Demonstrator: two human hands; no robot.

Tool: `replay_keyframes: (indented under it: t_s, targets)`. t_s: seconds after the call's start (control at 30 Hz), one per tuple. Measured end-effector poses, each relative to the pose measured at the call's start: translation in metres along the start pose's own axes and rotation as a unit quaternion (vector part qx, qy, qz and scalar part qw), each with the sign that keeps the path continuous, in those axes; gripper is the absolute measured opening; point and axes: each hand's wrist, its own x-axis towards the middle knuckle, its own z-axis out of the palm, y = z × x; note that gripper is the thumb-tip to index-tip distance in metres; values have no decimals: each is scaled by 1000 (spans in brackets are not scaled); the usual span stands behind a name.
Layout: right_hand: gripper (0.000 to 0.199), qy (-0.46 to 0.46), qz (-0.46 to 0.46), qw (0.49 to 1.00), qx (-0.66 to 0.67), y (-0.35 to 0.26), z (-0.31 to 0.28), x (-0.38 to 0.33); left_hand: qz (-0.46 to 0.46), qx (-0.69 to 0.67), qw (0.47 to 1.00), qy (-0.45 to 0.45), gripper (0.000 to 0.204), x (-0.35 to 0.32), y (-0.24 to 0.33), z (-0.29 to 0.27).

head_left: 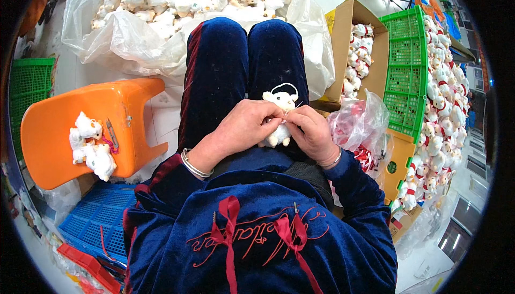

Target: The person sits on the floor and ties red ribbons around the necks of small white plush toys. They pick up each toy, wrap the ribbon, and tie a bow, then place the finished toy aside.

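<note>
Hands, two, bare, working together on the lap of a person sitting in dark blue velvet clothing. Left hand (244,125), with silver bangles at the wrist, is curling its fingers around a small white plush animal toy (279,117) and gripping it from the left side. Right hand (311,130) is pinching at the toy's neck with thumb and forefinger; whether it is holding anything else there cannot be told. Toy is lying on the thighs, head pointing away from the person, feet showing below the fingers.

Orange plastic stool (80,128) is standing to the left, carrying a few more white plush toys (91,144). Clear plastic sheet (134,36) ahead is holding a heap of similar toys. Brown cardboard box (343,42) and green plastic crate (405,63) are sitting to the right, both beside further toys with red trim. Blue plastic crate (96,219) is lying on the floor at lower left.
</note>
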Motion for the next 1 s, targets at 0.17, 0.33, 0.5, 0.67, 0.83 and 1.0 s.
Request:
replay_keyframes:
  t_s: [0.17, 0.33, 0.5, 0.67, 0.83, 1.0]
  targets:
    - [24, -19, 7, 1000, -5, -4, -8, 2, -19, -40, 999, 3, 12, -1, 2, 1]
    - [22, -29, 29, 999, -4, -7, -10, 1, -19, -54, 998, -2, 12, -2, 3, 1]
    - [23, 16, 34, 999, 7, -5, 0, -4, -19, -36, 999, -1, 13, -1, 2, 2]
    - [26, 37, 14, 999, 29, 1, 5, -6, -3, -23, 1000, 8, 14, -1, 4, 2]
    - [26, 46, 13, 998, 28, 2, 6, -5, -1, 5, 1000, 9, 14, 0, 5, 2]
    - [25, 46, 14, 998, 37, 2, 6, -3, -3, -18, 1000, -2, 15, -2, 4, -1]
